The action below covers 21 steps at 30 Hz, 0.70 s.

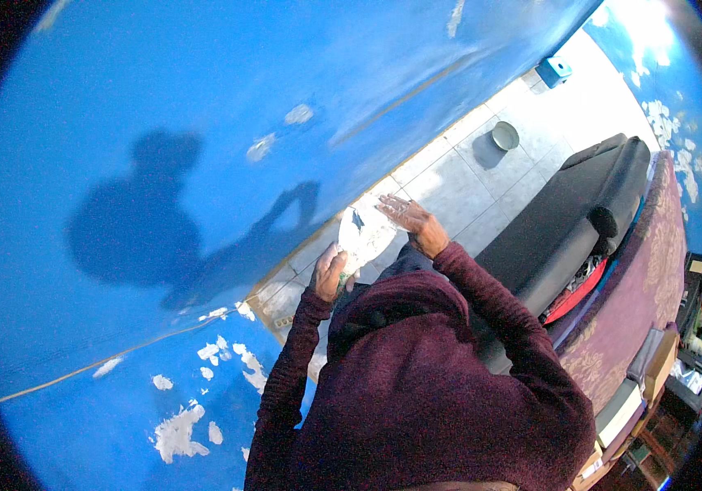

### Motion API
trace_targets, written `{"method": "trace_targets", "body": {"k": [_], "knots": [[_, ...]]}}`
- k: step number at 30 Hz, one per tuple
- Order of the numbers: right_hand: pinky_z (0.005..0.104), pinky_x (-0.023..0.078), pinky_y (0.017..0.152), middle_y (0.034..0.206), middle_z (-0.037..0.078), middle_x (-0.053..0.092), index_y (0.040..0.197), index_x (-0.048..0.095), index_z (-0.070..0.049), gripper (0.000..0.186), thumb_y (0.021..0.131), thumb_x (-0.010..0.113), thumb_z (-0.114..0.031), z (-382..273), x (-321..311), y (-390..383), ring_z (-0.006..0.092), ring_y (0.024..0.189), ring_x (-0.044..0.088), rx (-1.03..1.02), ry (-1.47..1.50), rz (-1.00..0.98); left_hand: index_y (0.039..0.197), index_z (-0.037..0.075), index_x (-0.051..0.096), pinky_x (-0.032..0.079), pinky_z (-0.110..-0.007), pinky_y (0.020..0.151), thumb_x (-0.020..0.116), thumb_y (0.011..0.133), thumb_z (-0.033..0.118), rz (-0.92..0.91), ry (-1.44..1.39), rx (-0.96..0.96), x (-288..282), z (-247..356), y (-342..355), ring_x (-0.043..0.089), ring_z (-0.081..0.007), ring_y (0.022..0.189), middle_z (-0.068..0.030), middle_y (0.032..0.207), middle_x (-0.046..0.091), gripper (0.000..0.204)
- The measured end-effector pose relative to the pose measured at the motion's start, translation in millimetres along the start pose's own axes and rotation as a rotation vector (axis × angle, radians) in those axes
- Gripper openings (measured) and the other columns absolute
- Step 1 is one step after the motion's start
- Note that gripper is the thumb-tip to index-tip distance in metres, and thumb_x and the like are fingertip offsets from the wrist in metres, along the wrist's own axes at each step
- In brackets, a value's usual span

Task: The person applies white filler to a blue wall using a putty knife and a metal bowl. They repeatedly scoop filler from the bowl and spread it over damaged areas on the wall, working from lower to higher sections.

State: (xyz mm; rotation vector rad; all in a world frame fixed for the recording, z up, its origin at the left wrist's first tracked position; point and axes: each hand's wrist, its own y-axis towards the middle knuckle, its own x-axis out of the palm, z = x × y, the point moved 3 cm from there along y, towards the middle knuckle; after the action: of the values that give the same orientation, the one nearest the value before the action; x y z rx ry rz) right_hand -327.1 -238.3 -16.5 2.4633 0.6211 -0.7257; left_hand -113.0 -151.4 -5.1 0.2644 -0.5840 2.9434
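I hold a white, shiny bag-like thing (364, 233) in front of me, above the tiled floor. My left hand (330, 274) is closed around its lower left end, where a small greenish bit shows by the fingers. My right hand (413, 221) grips its upper right edge, fingers stretched out along it. Both arms are in dark maroon knitted sleeves (482, 295). What the white thing is exactly, I cannot tell.
A blue wall (203, 123) with flaking white patches fills the left, with my shadow on it. On the pale tiled floor (457, 184) stand a round metal bowl (505, 135) and a small blue box (554, 71). A black padded seat (588, 217) and a purple patterned cloth (645, 286) lie right.
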Motion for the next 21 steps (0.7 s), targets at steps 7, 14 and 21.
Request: {"method": "trace_targets", "body": {"k": [7,14,21], "knots": [[0.0344,0.043,0.096,0.123,0.016,0.059,0.127,0.053,-0.005,0.043,0.085,0.049,0.0,112.3,-44.9,-60.7,0.0293,0.112,0.058,0.44,0.145,0.111,0.121,0.0,0.046,0.041,-0.023,0.045,0.042,0.097,0.027,-0.11,-0.026,0.023,61.7,-3.5,76.7,0.052,-0.013,0.051,-0.0112,0.078,0.06,0.036],[0.0332,0.04,0.099,0.123,0.014,0.059,0.121,0.058,-0.004,0.037,0.084,0.055,-0.005,89.5,-122.9,-56.2,0.0237,0.116,0.054,0.328,0.381,0.208,0.108,0.001,0.052,0.039,-0.026,0.04,0.048,0.092,0.025,-0.218,-0.224,-0.26,107.8,-13.3,121.8,0.05,-0.016,0.046,-0.0113,0.071,0.059,0.029],[0.0392,0.037,0.105,0.134,0.009,0.05,0.13,0.053,-0.014,0.07,0.066,0.044,0.011,103.3,-151.6,-77.7,0.031,0.125,0.046,0.24,0.139,0.166,0.112,0.001,0.052,0.036,-0.023,0.038,0.047,0.09,0.034,-0.438,-0.05,-0.239,160.1,37.1,145.0,0.047,-0.0116,0.042,-0.0076,0.067,0.057,0.04]]}}
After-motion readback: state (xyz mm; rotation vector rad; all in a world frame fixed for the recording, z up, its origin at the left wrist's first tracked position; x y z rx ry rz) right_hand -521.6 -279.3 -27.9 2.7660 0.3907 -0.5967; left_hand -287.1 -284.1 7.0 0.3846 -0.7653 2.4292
